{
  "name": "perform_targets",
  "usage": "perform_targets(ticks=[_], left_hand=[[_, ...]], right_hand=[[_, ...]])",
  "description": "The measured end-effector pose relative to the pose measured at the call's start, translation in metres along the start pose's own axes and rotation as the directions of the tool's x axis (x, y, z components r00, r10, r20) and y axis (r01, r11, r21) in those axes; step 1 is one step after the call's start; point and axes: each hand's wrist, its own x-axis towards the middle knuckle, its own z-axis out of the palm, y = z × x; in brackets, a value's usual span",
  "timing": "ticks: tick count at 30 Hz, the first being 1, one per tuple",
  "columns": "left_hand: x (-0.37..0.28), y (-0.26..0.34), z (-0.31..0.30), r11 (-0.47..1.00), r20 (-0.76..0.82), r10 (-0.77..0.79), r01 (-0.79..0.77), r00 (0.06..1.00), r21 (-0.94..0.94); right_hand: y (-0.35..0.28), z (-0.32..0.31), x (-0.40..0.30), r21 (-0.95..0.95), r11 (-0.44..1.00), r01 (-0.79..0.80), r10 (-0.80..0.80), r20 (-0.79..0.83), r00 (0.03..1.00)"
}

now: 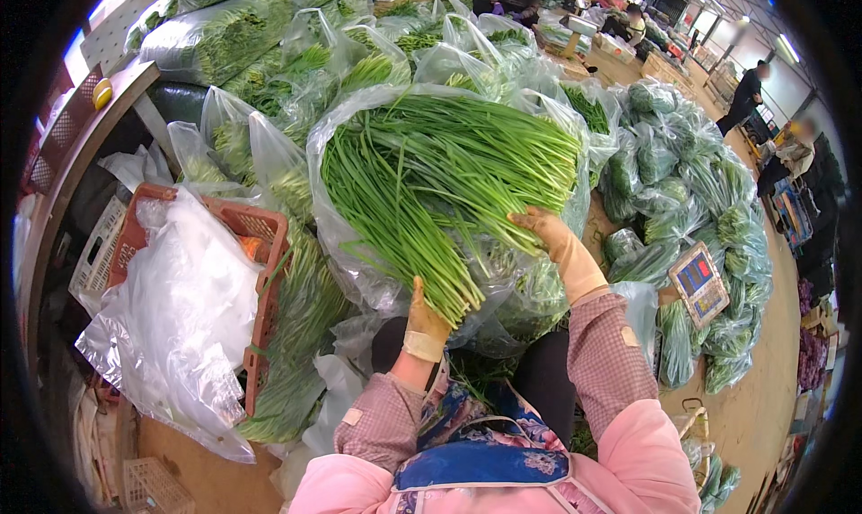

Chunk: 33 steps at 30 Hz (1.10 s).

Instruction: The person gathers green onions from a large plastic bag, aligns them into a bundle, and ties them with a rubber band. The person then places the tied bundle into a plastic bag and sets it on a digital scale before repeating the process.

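A large open clear plastic bag (337, 271) lies before me, filled with long green leafy stalks (465, 137) that look like garlic chives. My left hand (425, 322), in a tan glove, holds the pale cut ends of one bunch (404, 224) at the bag's near edge; the thumb shows and the fingers are hidden under the stalks. To the right, my right hand (549, 234), gloved too, lies on the pale ends of other stalks at the bag's right side, its fingertips bent over them. Whether it grips them I cannot tell.
At left, a red-brown plastic crate (266, 312) bears a heap of clear plastic bags (182, 298). Filled bags of greens (222, 36) are piled behind. At right stand a scale's display panel (700, 285) and many bagged greens (714, 204). Several people are farther off.
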Motion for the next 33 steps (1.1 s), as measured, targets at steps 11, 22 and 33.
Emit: perform_targets(ticks=[11,22,33], left_hand=[[0.015,-0.006,0.010,0.987,-0.058,-0.059,0.067,0.997,0.145],[-0.060,0.003,0.020,0.920,0.027,0.204,-0.201,0.979,0.336],[-0.040,-0.025,0.083,0.941,0.275,-0.126,0.027,0.953,0.336]], right_hand=[[0.042,0.117,-0.031,-0.901,0.434,0.018,-0.119,-0.037,0.992],[0.032,0.128,-0.108,-0.677,0.671,0.304,-0.240,0.189,0.952],[0.019,0.040,-0.131,0.330,0.911,0.246,-0.207,-0.148,0.967]])
